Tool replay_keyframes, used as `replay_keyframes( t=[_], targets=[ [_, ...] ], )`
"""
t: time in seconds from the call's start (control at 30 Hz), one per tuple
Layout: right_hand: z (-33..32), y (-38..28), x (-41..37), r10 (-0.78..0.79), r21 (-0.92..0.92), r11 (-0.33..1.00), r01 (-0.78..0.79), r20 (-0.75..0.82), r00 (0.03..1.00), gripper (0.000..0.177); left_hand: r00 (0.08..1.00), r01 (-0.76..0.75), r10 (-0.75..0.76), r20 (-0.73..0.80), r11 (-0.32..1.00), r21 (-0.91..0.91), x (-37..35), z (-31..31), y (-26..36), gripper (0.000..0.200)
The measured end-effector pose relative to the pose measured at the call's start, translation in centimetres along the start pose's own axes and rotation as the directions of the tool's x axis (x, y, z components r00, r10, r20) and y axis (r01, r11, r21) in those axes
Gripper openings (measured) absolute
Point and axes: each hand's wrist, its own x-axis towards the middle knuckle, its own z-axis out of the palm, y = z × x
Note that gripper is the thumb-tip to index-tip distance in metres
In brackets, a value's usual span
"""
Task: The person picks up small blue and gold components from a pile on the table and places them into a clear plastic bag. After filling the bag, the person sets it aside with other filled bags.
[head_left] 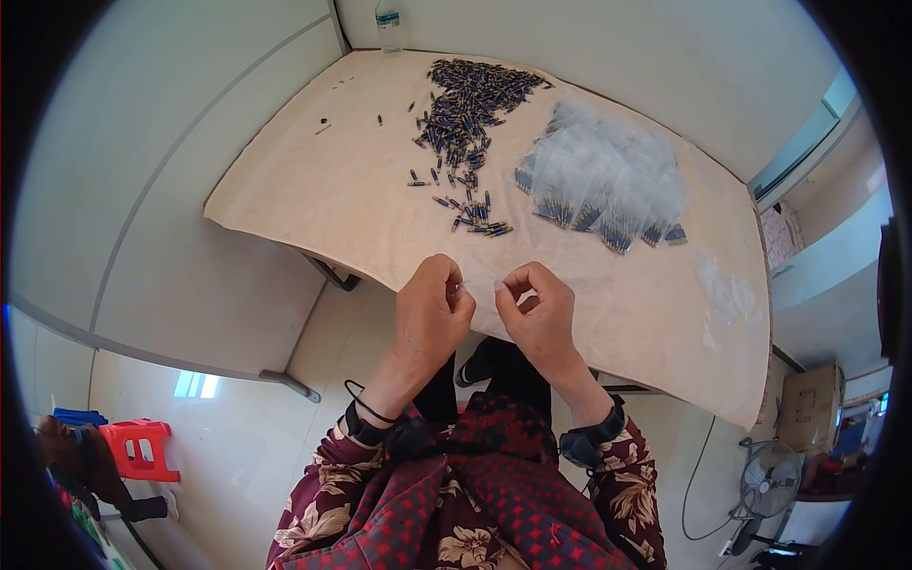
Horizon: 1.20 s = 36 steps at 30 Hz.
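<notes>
Smooth pale panels (142,142) border the work area at the left and back, above a glossy light floor (218,475). Cream, lightly creased covering lies over the tabletop (313,195). Small cylindrical pieces (470,100), dark blue with gold-coloured ends, form a dense heap near the far edge; loose pieces trail from it toward the hands. To the right of the heap, filled bags (608,166) of clear, crinkled plastic overlap, pieces lined up along their lower ends. Thin transparent plastic (727,290) lies near the right edge.

Left hand (427,315) and right hand (541,318) are raised at the near edge, apart from each other. Fingers are curled, each thumb close to its forefinger; whether clear film is pinched there cannot be told. Floor items: red plastic stool (142,448), left; round wire-guarded fan (769,478), right.
</notes>
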Motion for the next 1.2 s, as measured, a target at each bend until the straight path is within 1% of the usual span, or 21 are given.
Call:
replay_keyframes(
  t=[0.03,0.07,0.13,0.17,0.2,0.3,0.43,0.47,0.5,0.53,0.57,0.67,0.7,0.8,0.83,0.93,0.97,1.07,1.1,1.13,1.2],
  targets=[
    [0.2,0.1,-0.1,0.000,0.001,1.000,0.000,0.001,1.000,0.014,0.998,-0.024,0.026,-0.063,0.999,0.028,-0.1,0.3,0.1,0.017],
    [0.6,0.4,-0.1,0.021,0.058,0.998,-0.020,-0.011,1.000,0.014,0.998,-0.025,0.026,-0.062,0.999,0.029,-0.2,0.4,0.3,0.017],
    [1.1,0.9,-0.3,0.064,0.174,0.983,-0.058,-0.029,0.998,0.014,0.996,0.083,-0.083,-0.020,0.997,0.001,-0.3,0.8,0.8,0.016],
    [1.1,1.1,-0.3,0.062,0.174,0.983,-0.056,-0.029,0.998,0.014,0.991,0.137,-0.137,0.000,0.991,-0.012,-0.4,0.8,0.9,0.016],
    [1.1,1.3,-0.3,0.095,0.220,0.972,-0.087,-0.023,0.995,0.013,0.991,0.135,-0.135,-0.001,0.991,-0.012,-0.5,0.9,0.7,0.016],
    [1.0,1.5,-0.4,0.161,0.308,0.939,-0.151,-0.006,0.987,0.012,0.965,0.262,-0.257,0.055,0.927,-0.268,-0.7,1.3,0.0,0.015],
    [0.8,1.3,-0.2,0.170,0.243,0.958,-0.153,-0.051,0.984,0.014,0.987,0.161,-0.161,0.016,0.970,-0.180,0.0,0.7,0.1,0.014],
    [0.7,1.4,-0.3,-0.067,0.049,0.996,0.071,-0.086,0.994,0.013,0.987,0.159,-0.159,0.015,0.971,-0.180,0.1,0.7,0.3,0.014],
    [0.5,1.7,-0.5,-0.301,-0.148,0.946,0.288,-0.073,0.951,0.013,0.991,0.134,-0.132,0.022,0.980,-0.149,0.2,0.7,0.5,0.014],
    [0.3,1.9,-0.6,-0.512,-0.333,0.813,0.478,-0.016,0.859,0.013,0.994,0.108,-0.104,0.032,0.987,-0.119,0.2,0.8,0.7,0.013],
    [0.1,2.2,-0.6,-0.513,-0.334,0.812,0.478,-0.017,0.858,0.013,0.996,0.079,-0.076,0.042,0.993,-0.088,0.2,0.8,0.9,0.013],
    [-0.9,3.1,-0.4,-0.749,-0.385,0.554,0.738,0.156,0.644,0.027,0.998,0.042,-0.040,0.041,0.998,-0.053,0.2,0.6,0.9,0.012],
    [-1.0,3.2,-0.5,-0.749,-0.385,0.554,0.738,0.155,0.644,0.027,0.999,0.027,-0.025,0.040,0.999,-0.034,0.1,0.5,0.9,0.012],
    [-1.4,2.8,-0.8,-0.805,-0.412,0.454,0.790,0.192,0.562,0.030,0.997,0.049,-0.049,0.061,0.999,0.005,-0.2,0.3,1.6,0.014],
    [-1.5,2.7,-0.8,-0.805,-0.412,0.454,0.790,0.191,0.562,0.030,0.996,0.058,-0.060,0.072,0.998,0.024,-0.2,0.3,1.8,0.016],
    [-2.0,1.7,-0.9,-0.699,-0.485,0.484,0.729,0.288,0.655,0.021,0.995,0.025,-0.028,0.100,0.999,0.029,-0.4,0.4,2.4,0.017],
    [-1.9,1.6,-0.9,-0.700,-0.485,0.483,0.729,0.287,0.654,0.021,0.994,0.009,-0.013,0.113,0.999,0.031,-0.5,0.5,2.5,0.018],
    [-1.2,1.7,-1.2,-0.458,-0.538,0.603,0.589,0.371,0.808,0.034,0.991,-0.065,0.054,0.121,0.994,0.090,-0.5,0.7,1.9,0.018],
    [-1.0,2.0,-1.3,-0.462,-0.535,0.604,0.591,0.370,0.806,0.034,0.988,-0.101,0.086,0.127,0.988,0.121,-0.6,0.7,1.8,0.018],
    [-0.7,2.6,-1.4,-0.434,-0.511,0.634,0.580,0.385,0.815,0.038,0.989,-0.102,0.086,0.124,0.987,0.125,-0.7,0.7,1.8,0.018],
    [-0.4,3.6,-1.6,-0.377,-0.466,0.693,0.550,0.417,0.827,0.046,0.972,-0.181,0.153,0.177,0.972,0.151,-1.1,0.7,1.8,0.019]
  ],
)
